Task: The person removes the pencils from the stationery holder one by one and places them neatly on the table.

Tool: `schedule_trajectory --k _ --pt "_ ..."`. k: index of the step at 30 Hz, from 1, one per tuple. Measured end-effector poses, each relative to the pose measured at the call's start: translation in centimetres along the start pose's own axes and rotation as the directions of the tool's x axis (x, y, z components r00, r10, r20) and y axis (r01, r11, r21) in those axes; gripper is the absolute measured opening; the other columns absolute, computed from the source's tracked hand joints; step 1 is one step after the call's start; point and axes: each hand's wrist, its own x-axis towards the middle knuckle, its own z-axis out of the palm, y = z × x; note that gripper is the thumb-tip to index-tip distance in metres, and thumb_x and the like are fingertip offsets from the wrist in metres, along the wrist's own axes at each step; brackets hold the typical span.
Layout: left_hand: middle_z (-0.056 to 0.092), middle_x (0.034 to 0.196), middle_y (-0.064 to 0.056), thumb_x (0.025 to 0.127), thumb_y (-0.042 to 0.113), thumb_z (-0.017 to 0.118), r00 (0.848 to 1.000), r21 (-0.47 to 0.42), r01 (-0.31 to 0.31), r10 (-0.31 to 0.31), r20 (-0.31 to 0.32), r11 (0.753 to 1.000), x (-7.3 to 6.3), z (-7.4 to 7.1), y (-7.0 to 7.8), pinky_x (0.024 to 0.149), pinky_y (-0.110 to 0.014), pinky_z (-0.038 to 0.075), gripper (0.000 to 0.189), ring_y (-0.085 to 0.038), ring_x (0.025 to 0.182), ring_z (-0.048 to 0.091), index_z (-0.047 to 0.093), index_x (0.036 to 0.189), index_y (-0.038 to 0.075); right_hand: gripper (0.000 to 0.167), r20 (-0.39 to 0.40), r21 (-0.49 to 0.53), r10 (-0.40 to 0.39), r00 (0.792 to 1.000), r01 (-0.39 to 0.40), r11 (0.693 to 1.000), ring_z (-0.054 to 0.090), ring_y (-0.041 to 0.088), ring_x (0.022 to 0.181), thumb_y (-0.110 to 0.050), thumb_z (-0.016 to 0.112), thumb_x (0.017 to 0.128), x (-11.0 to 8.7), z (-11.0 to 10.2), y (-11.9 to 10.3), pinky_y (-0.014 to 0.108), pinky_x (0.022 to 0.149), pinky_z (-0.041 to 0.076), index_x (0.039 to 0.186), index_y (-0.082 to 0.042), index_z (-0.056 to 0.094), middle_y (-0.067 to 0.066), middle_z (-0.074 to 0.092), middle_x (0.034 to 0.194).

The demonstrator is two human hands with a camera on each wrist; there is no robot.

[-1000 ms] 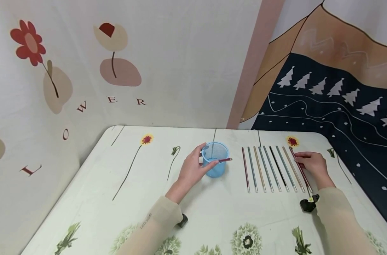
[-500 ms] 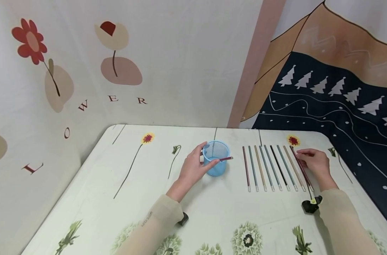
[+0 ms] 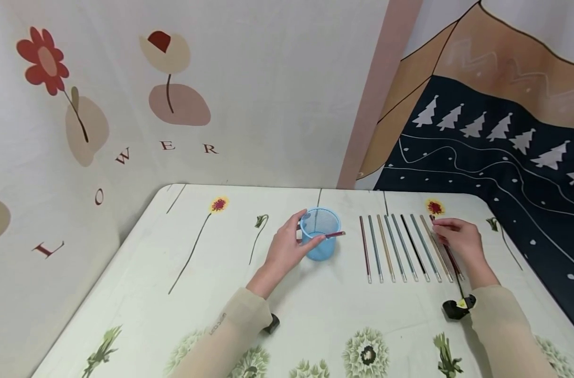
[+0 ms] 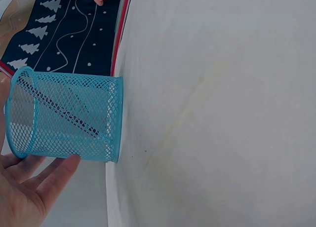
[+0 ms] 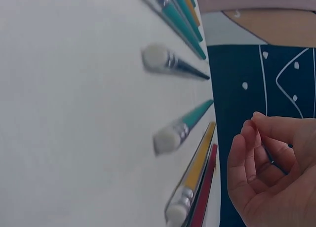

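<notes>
My left hand (image 3: 287, 244) holds a light blue mesh pen cup (image 4: 69, 118) upright, its fingers and thumb round the side. One red-handled paintbrush (image 3: 335, 234) leans inside the cup, its handle end sticking out over the rim. Over the right end of a row of paintbrushes is my right hand (image 3: 459, 241), its fingertips near the upper end of the outermost red paintbrush (image 5: 203, 192). In the right wrist view its fingers (image 5: 237, 172) are loosely bent, with no brush seen between them. A yellow-handled paintbrush (image 5: 195, 168) lies beside the red one.
Several more paintbrushes, maroon (image 3: 364, 247), teal (image 3: 374, 247) and black (image 3: 414, 247), lie side by side on the flower-printed white tablecloth (image 3: 325, 310). A pale printed curtain (image 3: 268, 105) stands behind, with a dark tree-printed cloth (image 3: 457, 157) at the right.
My right hand has shifted slightly left and up along the outermost red paintbrush, toward its upper end. The left hand and cup have stayed put.
</notes>
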Motion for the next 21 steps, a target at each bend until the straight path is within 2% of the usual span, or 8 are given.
schedule_trajectory --k 5,11,21 --pt "0.056 0.144 -0.010 0.086 0.048 0.075 1.000 0.003 -0.002 0.002 -0.004 1.000 0.0 0.0 0.1 0.088 -0.040 0.061 0.082 -0.030 0.116 0.067 0.039 0.152 0.016 0.042 0.016 0.018 0.001 1.000 -0.001 1.000 0.059 -0.005 0.070 -0.023 0.061 0.099 -0.5 0.6 -0.7 0.013 0.065 0.055 0.130 0.005 0.059 -0.029 0.055 0.075" --pt "0.056 0.143 -0.011 0.086 0.048 0.075 1.000 -0.007 -0.005 0.005 -0.003 1.000 0.0 0.0 0.1 0.088 -0.039 0.061 0.082 -0.030 0.113 0.068 0.039 0.151 0.015 0.040 0.049 0.024 -0.046 0.998 0.045 0.999 0.058 -0.008 0.071 -0.020 0.059 0.101 -1.0 1.5 -1.4 0.013 0.065 0.055 0.130 0.007 0.058 -0.032 0.054 0.078" --pt "0.056 0.143 -0.011 0.086 0.047 0.075 1.000 -0.007 -0.005 0.005 -0.001 1.000 0.0 0.0 0.0 0.087 -0.039 0.062 0.082 -0.030 0.112 0.069 0.039 0.152 0.015 0.039 0.114 0.043 -0.090 0.989 0.086 0.995 0.060 -0.007 0.074 -0.020 0.059 0.101 -1.7 3.8 -3.2 0.014 0.070 0.057 0.130 0.006 0.059 -0.018 0.059 0.089"
